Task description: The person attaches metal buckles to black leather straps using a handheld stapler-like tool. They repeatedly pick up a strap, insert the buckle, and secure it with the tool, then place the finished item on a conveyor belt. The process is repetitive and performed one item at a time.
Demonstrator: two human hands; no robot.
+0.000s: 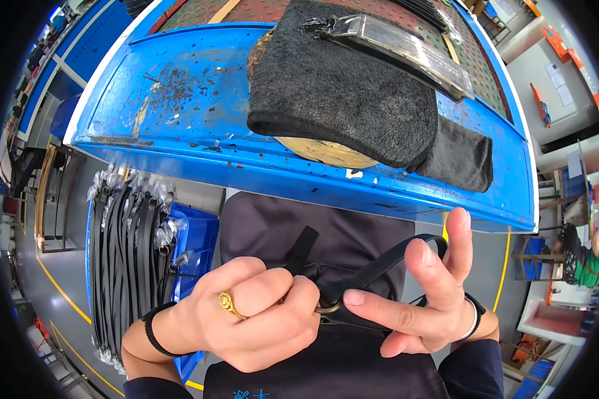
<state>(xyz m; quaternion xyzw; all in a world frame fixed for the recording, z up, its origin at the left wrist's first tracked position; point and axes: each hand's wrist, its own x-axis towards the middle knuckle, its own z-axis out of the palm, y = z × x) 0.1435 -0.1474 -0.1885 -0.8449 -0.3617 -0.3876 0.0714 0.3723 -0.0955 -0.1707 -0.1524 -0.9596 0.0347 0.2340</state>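
A black belt (pixel 384 262) with a brass-coloured buckle (pixel 329 308) is in front of my lap. My left hand (pixel 253 316), wearing a gold ring, is closed in a fist at the buckle end. A short matte black strip (pixel 303 247) sticks up beyond its fingers; what lies inside the fist is mostly hidden. My right hand (pixel 432 302) has its fingers spread. One of its fingertips meets the belt beside the buckle, and the belt curves up to the raised fingers, passing behind one of them.
Ahead stands a blue workbench (pixel 180 86) with worn paint. On it lie a black fleecy cloth (pixel 339 93) and a plastic-wrapped long metal block (pixel 402 53). At left, several black belts (pixel 123 259) hang over a blue crate (pixel 196 236). A person in green (pixel 589 269) is far right.
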